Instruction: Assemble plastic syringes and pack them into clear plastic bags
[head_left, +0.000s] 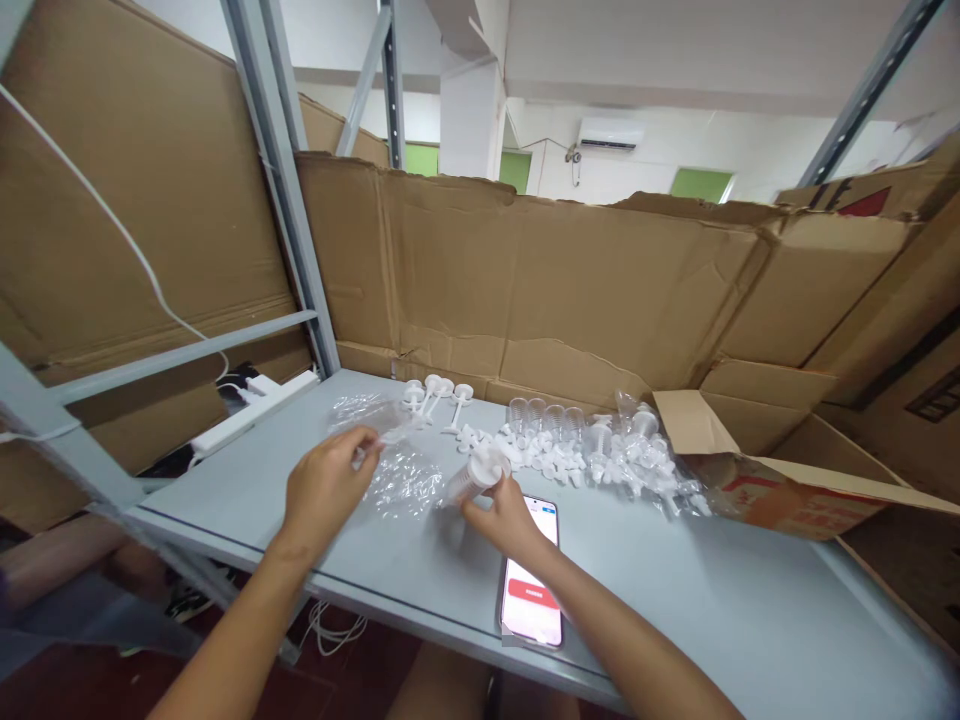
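Over the left part of the grey table (600,600), my left hand (326,490) pinches the edge of a clear plastic bag (394,432). My right hand (506,515) holds a clear ribbed cup with a white top (478,473), tilted to the left. Crumpled clear plastic (405,482) lies between my hands. Behind are several white plunger-like pieces (461,395) standing on round ends. A pile of small white parts (551,458) lies to the right, with clear ribbed cups (555,418) behind it.
A phone (532,590) with a lit screen lies under my right wrist. Bagged white parts (652,460) sit beside an open cardboard box (795,495) at the right. A power strip (255,415) runs along the left edge. Cardboard (562,290) walls the back. Another person's arm (67,555) shows lower left.
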